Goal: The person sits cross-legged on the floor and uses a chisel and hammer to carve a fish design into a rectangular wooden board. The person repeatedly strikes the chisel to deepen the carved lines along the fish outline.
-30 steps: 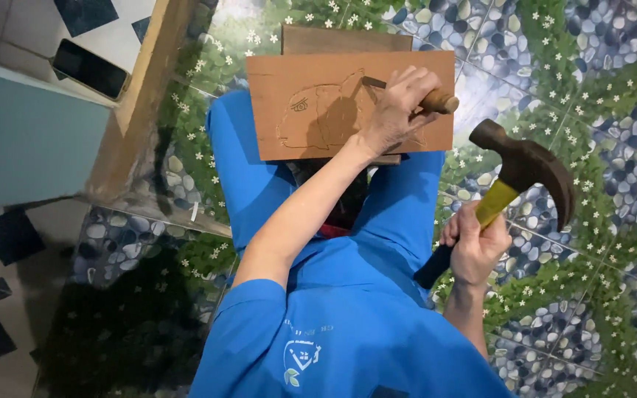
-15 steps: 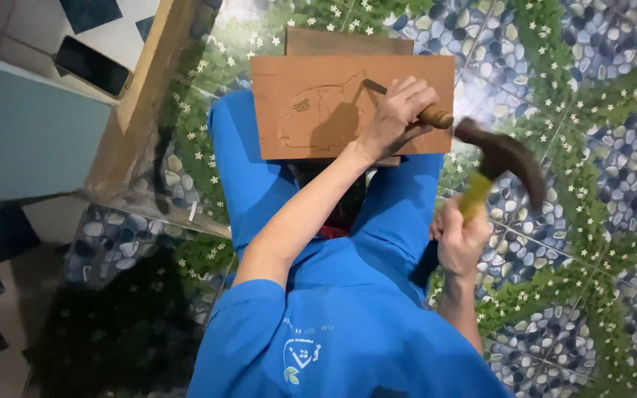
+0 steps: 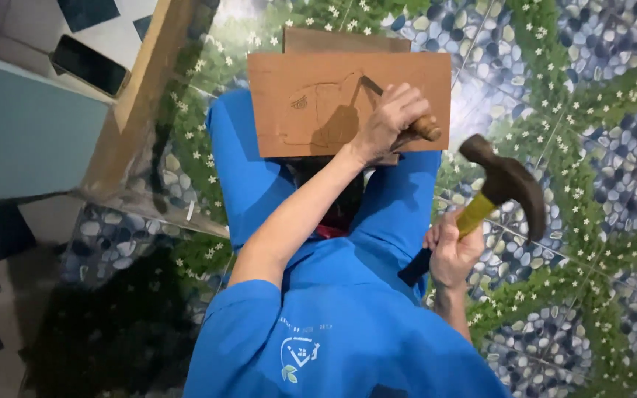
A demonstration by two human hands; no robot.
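A: What does the left hand (image 3: pixel 391 118) hold?

B: Its fingers are closed around a chisel (image 3: pixel 399 110) with a wooden handle. The blade slants up and to the left, and its tip meets the wooden board (image 3: pixel 311 81) near the top of an outline drawn on the wood.

A: And the board?

B: It is a flat brown rectangle lying across the person's lap, on legs in blue trousers (image 3: pixel 252 177). A 2nd, darker board (image 3: pixel 344 40) shows behind its top edge.

A: The right hand (image 3: pixel 451 250)?

B: Its fingers grip the handle of a claw hammer (image 3: pixel 499 188), wrapped tight where the yellow part of the handle gives way to the black grip. The dark head is lifted, to the right of the chisel's butt and below it, clearly apart from it.

A: What is around?

B: A floor (image 3: pixel 576 96) of tiles printed with blue pebbles, green strips and small white flowers. At the upper left a dark phone (image 3: pixel 90 65) lies on pale tile, next to a wooden beam (image 3: pixel 138 96) that runs diagonally.
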